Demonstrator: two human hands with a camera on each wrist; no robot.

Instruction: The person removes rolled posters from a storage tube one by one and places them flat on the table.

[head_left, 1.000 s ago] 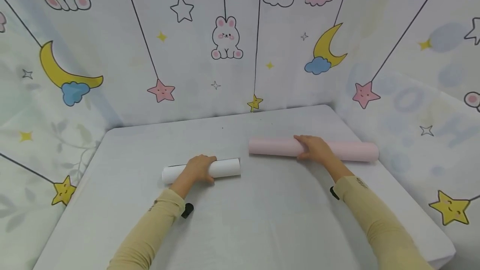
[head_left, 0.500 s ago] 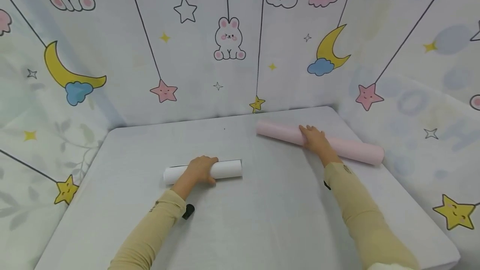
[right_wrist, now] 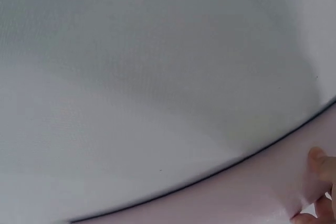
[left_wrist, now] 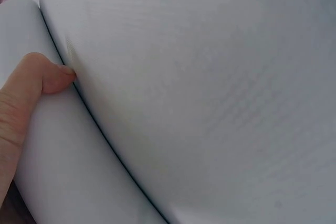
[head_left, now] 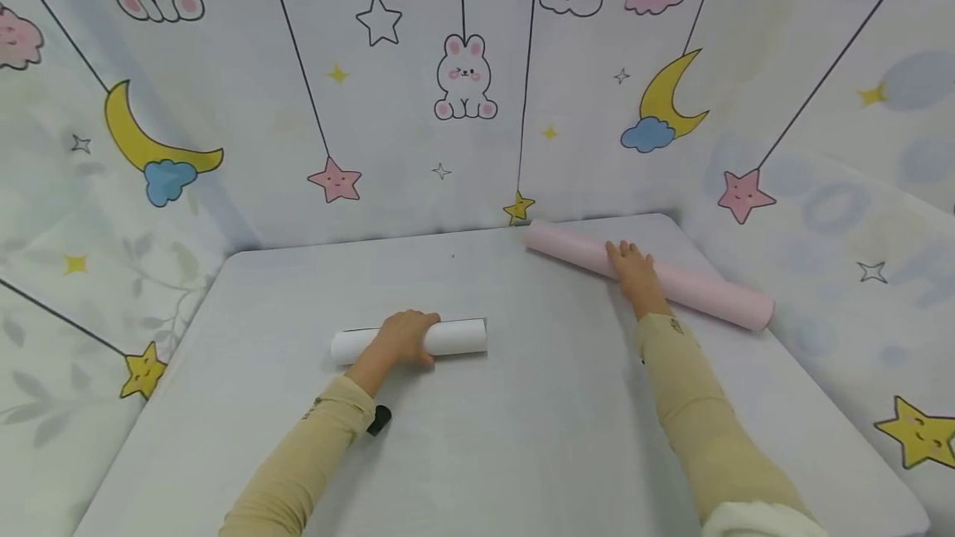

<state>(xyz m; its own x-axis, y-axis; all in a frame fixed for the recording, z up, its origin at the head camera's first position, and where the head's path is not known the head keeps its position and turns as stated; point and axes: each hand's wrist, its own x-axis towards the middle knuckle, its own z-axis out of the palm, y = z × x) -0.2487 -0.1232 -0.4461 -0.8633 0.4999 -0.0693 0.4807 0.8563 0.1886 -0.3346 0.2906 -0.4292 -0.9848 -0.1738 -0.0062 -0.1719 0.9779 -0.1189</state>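
A short white roll (head_left: pixel 458 338) of paper-like sheet lies on the table left of the middle. My left hand (head_left: pixel 406 336) grips it from above; in the left wrist view the thumb (left_wrist: pixel 31 74) presses along its near side. Farther back on the right lies a longer pink roll (head_left: pixel 709 292), slanted with its left end by the back edge. My right hand (head_left: pixel 636 272) holds it across its middle. The right wrist view shows the thumb (right_wrist: pixel 319 162) on the pink surface and fingertips curled at its other side.
Both rolls rest on a white-covered table (head_left: pixel 507 454). The pink roll's right end reaches the table's right edge. A cartoon-printed curtain (head_left: pixel 403 131) stands behind the table and along both sides. A small black object (head_left: pixel 380 420) shows beside the left cuff.
The pink roll has turned, its left end swinging away toward the back edge, with my right hand moving back on it. The left hand and white roll have stayed in place.
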